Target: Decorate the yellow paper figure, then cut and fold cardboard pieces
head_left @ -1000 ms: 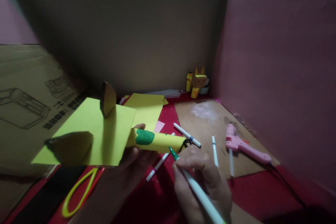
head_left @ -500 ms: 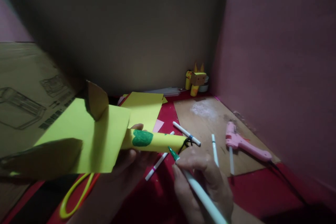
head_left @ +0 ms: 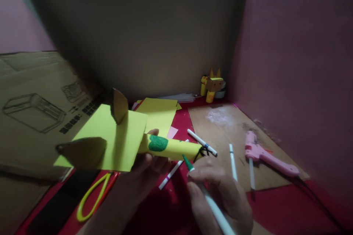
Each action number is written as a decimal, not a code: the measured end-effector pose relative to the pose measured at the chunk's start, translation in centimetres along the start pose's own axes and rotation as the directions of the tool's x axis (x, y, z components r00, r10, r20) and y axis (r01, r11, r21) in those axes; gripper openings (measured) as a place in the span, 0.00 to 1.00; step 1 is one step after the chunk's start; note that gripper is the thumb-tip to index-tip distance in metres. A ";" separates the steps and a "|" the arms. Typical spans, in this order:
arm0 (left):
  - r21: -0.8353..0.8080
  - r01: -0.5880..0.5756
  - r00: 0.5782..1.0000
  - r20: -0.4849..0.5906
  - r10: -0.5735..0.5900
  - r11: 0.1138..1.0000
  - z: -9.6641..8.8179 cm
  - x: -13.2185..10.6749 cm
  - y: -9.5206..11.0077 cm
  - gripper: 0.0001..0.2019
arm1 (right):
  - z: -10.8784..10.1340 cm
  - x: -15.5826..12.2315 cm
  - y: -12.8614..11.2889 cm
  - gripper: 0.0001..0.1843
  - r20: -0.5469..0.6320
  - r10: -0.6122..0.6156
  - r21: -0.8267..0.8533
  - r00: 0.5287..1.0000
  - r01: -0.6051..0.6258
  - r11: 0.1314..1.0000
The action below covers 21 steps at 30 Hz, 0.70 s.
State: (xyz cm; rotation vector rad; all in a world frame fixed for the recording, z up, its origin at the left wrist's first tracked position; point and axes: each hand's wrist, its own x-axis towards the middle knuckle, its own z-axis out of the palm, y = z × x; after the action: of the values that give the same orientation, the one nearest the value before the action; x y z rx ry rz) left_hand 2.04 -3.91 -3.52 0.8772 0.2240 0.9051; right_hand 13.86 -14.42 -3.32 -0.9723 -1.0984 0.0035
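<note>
My left hand [head_left: 147, 165] is closed around a yellow paper animal figure [head_left: 182, 147], its thumb and fingers partly hidden behind it. The figure has a flat yellow square head [head_left: 110, 132] with two brown cardboard ears [head_left: 88, 153], a tube body bearing a green coloured patch [head_left: 158, 143], and black string at its right end. In my right hand [head_left: 220, 191] is a white marker [head_left: 215, 205] with a green tip. That tip sits close to the lower side of the tube; whether it touches I cannot tell.
A pink glue gun [head_left: 257, 154] lies on a cardboard sheet [head_left: 204, 117] at right, with several markers [head_left: 202, 142] nearby. Yellow paper [head_left: 160, 112] lies behind my left hand. Yellow-handled scissors [head_left: 93, 198] and a cardboard box [head_left: 33, 99] are at left. Another yellow figure [head_left: 212, 86] stands far back.
The whole view has shifted, so everything appears farther right. Both hands keep their grips, with the marker tip still beside the tube.
</note>
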 end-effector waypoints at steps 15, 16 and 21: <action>-0.027 0.056 0.998 -0.005 -0.056 0.998 -0.1 -1.0 0.2 0.20 | -0.2 -0.1 0.1 0.07 -0.017 0.070 -0.040 0.997 -0.070 0.997; -0.029 0.054 0.999 -0.008 -0.054 0.998 0.1 -1.0 0.2 0.20 | -0.2 0.0 0.1 0.07 -0.013 0.053 -0.042 0.999 -0.054 0.998; -0.019 0.026 1.000 -0.012 -0.026 1.000 0.9 -1.1 0.6 0.20 | -0.5 0.3 0.0 0.10 0.066 0.018 -0.067 0.998 -0.013 0.998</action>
State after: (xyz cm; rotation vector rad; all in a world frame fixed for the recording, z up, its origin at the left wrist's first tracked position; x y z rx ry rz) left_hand 1.50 -5.09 -2.71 0.8502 0.2369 0.8875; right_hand 14.38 -14.56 -3.15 -1.0470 -1.1585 0.0121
